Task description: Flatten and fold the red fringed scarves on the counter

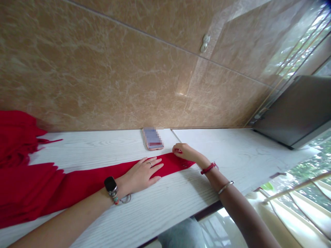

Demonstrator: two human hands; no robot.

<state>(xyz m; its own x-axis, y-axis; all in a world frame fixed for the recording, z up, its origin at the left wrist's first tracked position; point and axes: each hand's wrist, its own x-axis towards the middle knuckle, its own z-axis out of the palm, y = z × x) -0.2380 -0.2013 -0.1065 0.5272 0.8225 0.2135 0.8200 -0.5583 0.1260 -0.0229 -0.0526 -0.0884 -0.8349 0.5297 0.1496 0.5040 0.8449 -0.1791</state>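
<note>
"On the white surface (pixel 232 151), where does the red cloth (pixel 88 181) lie?"

"It stretches as a strip from loose folds at the left edge of view to its end by the right hand (pixel 184 153), and a bunched red heap (pixel 14 137) sits behind those folds, nearer the tiled wall (pixel 103 69)"

"What is the left hand (pixel 141 174) doing?"

"It rests palm down on the strip, fingers spread, the thumb near the cloth's near edge; a dark-faced watch (pixel 110 185) is on that wrist"

"And the right one?"

"Its fingers are curled in at the strip's far edge, close to the end. I can't tell whether they pinch the fabric. That arm wears a red bracelet (pixel 209 168) and, higher up, a silver bangle (pixel 226 187)"

"Anything else close by?"

"A phone (pixel 153 138) in a pink case, lying between the strip and the wall, near both hands"
</note>
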